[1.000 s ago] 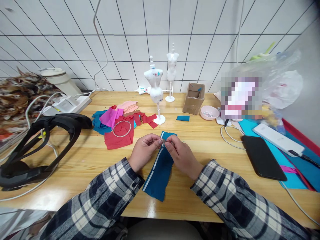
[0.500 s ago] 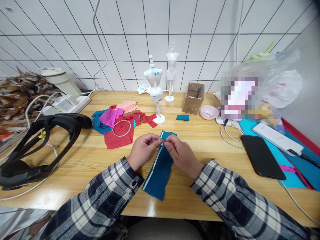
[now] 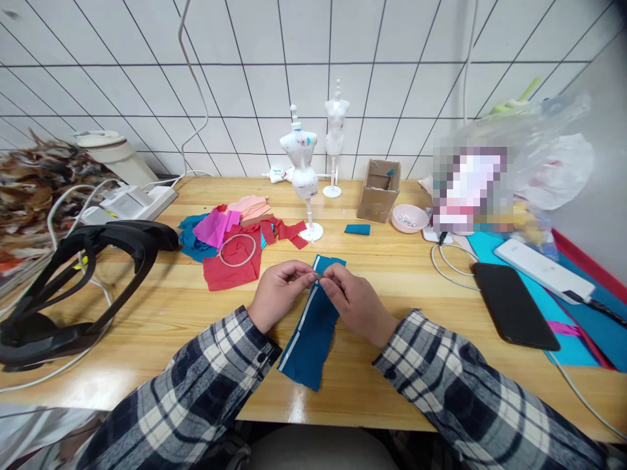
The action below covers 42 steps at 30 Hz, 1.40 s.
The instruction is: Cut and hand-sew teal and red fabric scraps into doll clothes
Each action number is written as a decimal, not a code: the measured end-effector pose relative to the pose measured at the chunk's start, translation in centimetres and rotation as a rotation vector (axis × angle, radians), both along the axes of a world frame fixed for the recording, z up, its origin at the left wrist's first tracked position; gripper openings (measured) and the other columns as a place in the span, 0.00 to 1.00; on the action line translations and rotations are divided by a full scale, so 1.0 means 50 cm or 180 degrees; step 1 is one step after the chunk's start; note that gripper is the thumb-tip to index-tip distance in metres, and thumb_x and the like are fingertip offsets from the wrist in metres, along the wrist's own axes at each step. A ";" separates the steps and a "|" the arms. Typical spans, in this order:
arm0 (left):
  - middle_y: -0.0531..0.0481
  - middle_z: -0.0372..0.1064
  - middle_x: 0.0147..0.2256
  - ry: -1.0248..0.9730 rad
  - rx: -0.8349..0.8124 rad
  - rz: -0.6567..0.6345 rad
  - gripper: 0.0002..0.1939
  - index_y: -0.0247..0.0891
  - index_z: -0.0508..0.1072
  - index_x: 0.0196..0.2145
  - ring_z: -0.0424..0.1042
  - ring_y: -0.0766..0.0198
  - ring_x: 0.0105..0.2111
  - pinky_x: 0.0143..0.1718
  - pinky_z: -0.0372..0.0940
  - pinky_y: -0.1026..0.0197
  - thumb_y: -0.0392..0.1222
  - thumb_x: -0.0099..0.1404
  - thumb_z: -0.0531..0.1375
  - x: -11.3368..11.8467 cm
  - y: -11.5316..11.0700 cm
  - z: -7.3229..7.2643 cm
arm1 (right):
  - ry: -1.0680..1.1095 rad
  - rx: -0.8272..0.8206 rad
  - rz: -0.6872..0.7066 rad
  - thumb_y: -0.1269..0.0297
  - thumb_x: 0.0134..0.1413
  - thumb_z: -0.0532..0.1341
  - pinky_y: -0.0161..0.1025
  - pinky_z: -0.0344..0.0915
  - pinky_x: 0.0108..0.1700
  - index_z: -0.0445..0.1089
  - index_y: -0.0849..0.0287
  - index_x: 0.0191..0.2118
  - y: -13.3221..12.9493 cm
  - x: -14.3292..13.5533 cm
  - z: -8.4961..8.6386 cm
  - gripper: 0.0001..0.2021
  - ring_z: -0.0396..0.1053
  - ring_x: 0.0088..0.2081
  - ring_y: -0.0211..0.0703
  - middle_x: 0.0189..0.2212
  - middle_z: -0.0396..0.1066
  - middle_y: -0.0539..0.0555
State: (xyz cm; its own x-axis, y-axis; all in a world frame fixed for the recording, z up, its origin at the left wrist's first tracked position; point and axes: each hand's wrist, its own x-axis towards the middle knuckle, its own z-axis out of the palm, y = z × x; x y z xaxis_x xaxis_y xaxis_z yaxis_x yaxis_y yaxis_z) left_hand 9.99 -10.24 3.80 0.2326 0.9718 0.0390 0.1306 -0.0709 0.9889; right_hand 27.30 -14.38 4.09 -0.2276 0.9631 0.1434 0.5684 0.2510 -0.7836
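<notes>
A strip of dark blue cloth [image 3: 313, 343] lies lengthwise on the table, with narrow white strips [image 3: 304, 313] along its left edge that look like tape. Over its far end, my left hand [image 3: 280, 294] pinches thumb against forefinger. My right hand [image 3: 361, 305] pinches in the same way, its fingertips close to those of the left. Between the fingertips is a small thin piece, too small and covered to name. Whether the fingers also touch the cloth cannot be told.
Fabric scraps [image 3: 230, 261] with a metal hoop [image 3: 238, 250] lie left of a white mini dress form [image 3: 304, 170]. A cardboard box [image 3: 379, 192], a pink bowl [image 3: 409, 219] and a black phone [image 3: 514, 307] stand or lie rightward. A black headset frame [image 3: 132, 245] sits left.
Both hands keep their pinch over the far end of the cloth, with barely any movement. The whole view has shifted very slightly.
</notes>
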 end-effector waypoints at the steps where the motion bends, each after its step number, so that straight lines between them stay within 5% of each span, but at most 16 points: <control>1: 0.49 0.75 0.27 0.0005 0.0005 0.0002 0.12 0.36 0.77 0.28 0.71 0.63 0.28 0.33 0.65 0.63 0.48 0.52 0.68 0.000 0.000 0.000 | 0.0012 0.0003 -0.0013 0.53 0.66 0.48 0.35 0.51 0.28 0.61 0.55 0.36 0.000 -0.001 0.000 0.13 0.61 0.24 0.39 0.23 0.65 0.46; 28: 0.49 0.75 0.26 0.0026 0.0090 -0.0161 0.11 0.36 0.76 0.27 0.71 0.64 0.27 0.31 0.65 0.63 0.47 0.52 0.68 -0.003 0.005 0.001 | -0.0012 0.0245 0.0187 0.56 0.67 0.46 0.35 0.52 0.29 0.59 0.55 0.37 -0.002 0.000 -0.005 0.11 0.61 0.25 0.39 0.24 0.64 0.47; 33: 0.49 0.75 0.27 0.0088 0.0079 -0.0087 0.13 0.35 0.75 0.28 0.71 0.64 0.28 0.32 0.65 0.63 0.48 0.52 0.67 -0.007 0.013 -0.005 | -0.0150 0.0241 -0.0058 0.54 0.66 0.47 0.35 0.52 0.29 0.59 0.55 0.37 0.002 0.008 -0.002 0.12 0.62 0.25 0.40 0.24 0.65 0.47; 42: 0.49 0.75 0.27 0.0555 0.0610 -0.0056 0.09 0.36 0.77 0.28 0.71 0.64 0.28 0.32 0.66 0.63 0.45 0.56 0.66 -0.009 0.008 0.001 | -0.0614 0.0262 0.0224 0.54 0.67 0.46 0.35 0.53 0.29 0.60 0.55 0.39 0.005 0.017 0.006 0.13 0.66 0.26 0.41 0.25 0.68 0.48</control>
